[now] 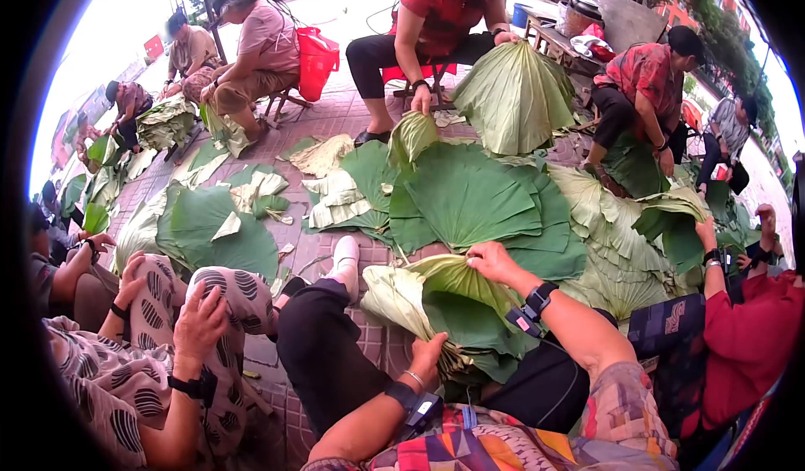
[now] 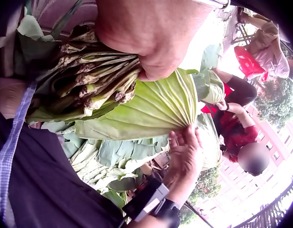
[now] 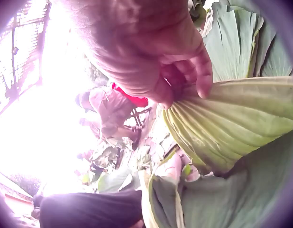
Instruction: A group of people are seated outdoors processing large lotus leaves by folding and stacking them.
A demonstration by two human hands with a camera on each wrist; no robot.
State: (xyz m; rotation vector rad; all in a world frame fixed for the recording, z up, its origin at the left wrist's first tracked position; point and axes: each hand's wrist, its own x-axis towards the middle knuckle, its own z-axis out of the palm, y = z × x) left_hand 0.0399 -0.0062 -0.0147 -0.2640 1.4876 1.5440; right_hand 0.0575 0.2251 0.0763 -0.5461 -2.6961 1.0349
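A bundle of folded lotus leaves lies over the lap in the head view, its green inner faces [image 1: 470,320] turned up. My left hand [image 1: 428,359] grips the bundle's near corner, close to the brown gathered ends [image 2: 99,80]. In the left wrist view the thumb of that hand lies against a yellow-green lotus leaf [image 2: 146,107]. At the far side of this leaf, my right hand [image 1: 495,264] pinches it where the pleats come together. The right wrist view shows its fingers curled at the pleated point of the leaf [image 3: 222,121], which stretches out in a fan.
Overlapping green leaves [image 1: 470,203] spread over the paving ahead, with paler leaves [image 1: 616,257] to the right. Opposite, a seated person in red holds up a large leaf [image 1: 516,98]. Close on my left is a person in patterned clothes [image 1: 92,370]; a red sleeve [image 1: 746,337] is at right.
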